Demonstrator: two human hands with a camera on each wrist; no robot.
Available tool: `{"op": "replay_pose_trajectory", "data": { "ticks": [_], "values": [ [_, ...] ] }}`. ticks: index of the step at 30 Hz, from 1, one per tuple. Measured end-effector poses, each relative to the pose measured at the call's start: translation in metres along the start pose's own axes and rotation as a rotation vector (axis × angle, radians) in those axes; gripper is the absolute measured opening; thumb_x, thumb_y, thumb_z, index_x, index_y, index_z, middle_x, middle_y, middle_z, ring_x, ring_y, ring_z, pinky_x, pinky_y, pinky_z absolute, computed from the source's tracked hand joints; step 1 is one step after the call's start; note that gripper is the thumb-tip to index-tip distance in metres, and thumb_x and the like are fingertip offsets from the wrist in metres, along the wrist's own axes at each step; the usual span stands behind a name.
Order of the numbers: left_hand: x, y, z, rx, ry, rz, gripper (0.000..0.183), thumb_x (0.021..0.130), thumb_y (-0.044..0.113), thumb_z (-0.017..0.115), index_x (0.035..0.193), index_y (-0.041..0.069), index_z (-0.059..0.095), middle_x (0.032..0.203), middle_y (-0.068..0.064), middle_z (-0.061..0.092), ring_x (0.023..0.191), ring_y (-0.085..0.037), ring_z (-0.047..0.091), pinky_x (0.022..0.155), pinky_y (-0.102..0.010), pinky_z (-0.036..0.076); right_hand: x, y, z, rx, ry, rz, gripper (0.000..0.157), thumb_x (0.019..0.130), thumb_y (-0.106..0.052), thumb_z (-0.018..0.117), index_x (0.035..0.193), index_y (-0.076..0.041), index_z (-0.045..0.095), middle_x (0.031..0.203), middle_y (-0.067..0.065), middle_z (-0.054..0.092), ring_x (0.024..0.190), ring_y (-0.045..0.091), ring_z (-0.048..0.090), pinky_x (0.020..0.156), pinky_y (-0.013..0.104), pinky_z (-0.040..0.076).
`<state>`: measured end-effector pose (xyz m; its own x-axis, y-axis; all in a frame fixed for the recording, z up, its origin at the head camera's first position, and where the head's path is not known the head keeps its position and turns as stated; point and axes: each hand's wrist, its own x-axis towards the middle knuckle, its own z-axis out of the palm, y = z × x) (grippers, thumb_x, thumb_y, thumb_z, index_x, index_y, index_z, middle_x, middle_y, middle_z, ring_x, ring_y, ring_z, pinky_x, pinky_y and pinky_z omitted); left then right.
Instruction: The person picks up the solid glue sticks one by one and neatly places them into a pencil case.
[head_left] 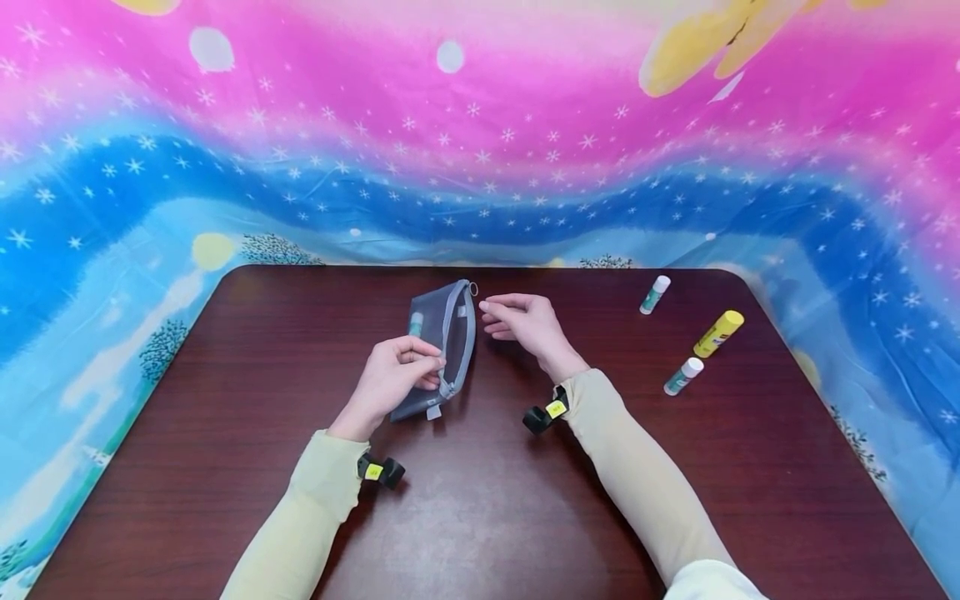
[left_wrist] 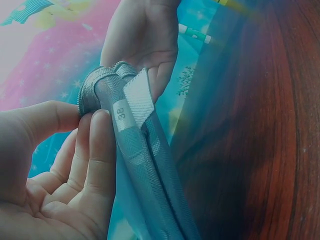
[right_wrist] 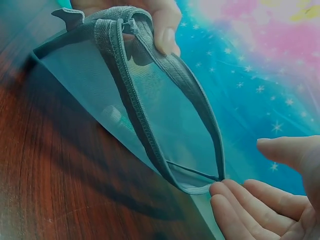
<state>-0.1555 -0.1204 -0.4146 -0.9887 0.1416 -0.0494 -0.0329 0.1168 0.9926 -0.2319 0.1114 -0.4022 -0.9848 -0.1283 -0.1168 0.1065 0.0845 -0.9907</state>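
A grey mesh zipper pouch (head_left: 427, 367) stands on the table with its zipped mouth parted. My left hand (head_left: 393, 375) pinches the mouth's edge near one end of the zipper, beside a small white tag (left_wrist: 137, 97). Through the mesh shows a green-and-white glue stick (head_left: 416, 323) inside the pouch. Just right of the pouch's far end, where a zipper ring (head_left: 473, 289) sticks out, is my right hand (head_left: 528, 325). Its thumb and fingers are apart in the right wrist view and hold nothing. The fingertips are close to the pouch's end; whether they touch it I cannot tell.
On the right of the dark wooden table (head_left: 480, 508) stand a yellow glue stick (head_left: 718, 334) and two green glue sticks with white caps, one farther back (head_left: 655, 295) and one nearer (head_left: 683, 377). A colourful patterned cloth (head_left: 480, 175) hangs behind and beside the table.
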Motion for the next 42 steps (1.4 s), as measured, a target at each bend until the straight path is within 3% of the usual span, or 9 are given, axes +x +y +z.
{"op": "replay_pose_trajectory", "data": {
  "ticks": [10, 24, 42],
  "values": [
    [-0.001, 0.000, 0.000, -0.018, -0.011, 0.001, 0.015, 0.091, 0.005, 0.074, 0.103, -0.004, 0.072, 0.088, -0.016, 0.074, 0.070, -0.025, 0.072, 0.069, -0.036, 0.063, -0.007, -0.004, -0.008, 0.027, -0.008, -0.049, 0.035, 0.095, -0.026, 0.075, 0.119, -0.001, 0.073, 0.108, 0.025, 0.072, 0.100, 0.041, 0.070, 0.082, 0.038, 0.061],
    [-0.001, 0.003, -0.003, -0.020, -0.027, -0.005, 0.015, 0.091, 0.004, 0.074, 0.103, -0.004, 0.071, 0.088, -0.016, 0.074, 0.069, -0.025, 0.072, 0.070, -0.037, 0.063, -0.021, -0.017, -0.020, 0.024, -0.018, -0.105, 0.040, 0.096, -0.028, 0.074, 0.124, 0.000, 0.070, 0.112, 0.022, 0.071, 0.104, 0.041, 0.069, 0.086, 0.039, 0.059],
    [-0.002, 0.005, -0.007, -0.024, -0.031, -0.010, 0.017, 0.092, 0.005, 0.074, 0.105, -0.005, 0.071, 0.092, -0.021, 0.074, 0.070, -0.025, 0.072, 0.070, -0.036, 0.063, -0.039, -0.029, -0.040, -0.010, 0.019, -0.171, 0.049, 0.096, -0.037, 0.073, 0.130, -0.003, 0.068, 0.118, 0.025, 0.069, 0.104, 0.031, 0.071, 0.096, 0.042, 0.055]
  ]
}}
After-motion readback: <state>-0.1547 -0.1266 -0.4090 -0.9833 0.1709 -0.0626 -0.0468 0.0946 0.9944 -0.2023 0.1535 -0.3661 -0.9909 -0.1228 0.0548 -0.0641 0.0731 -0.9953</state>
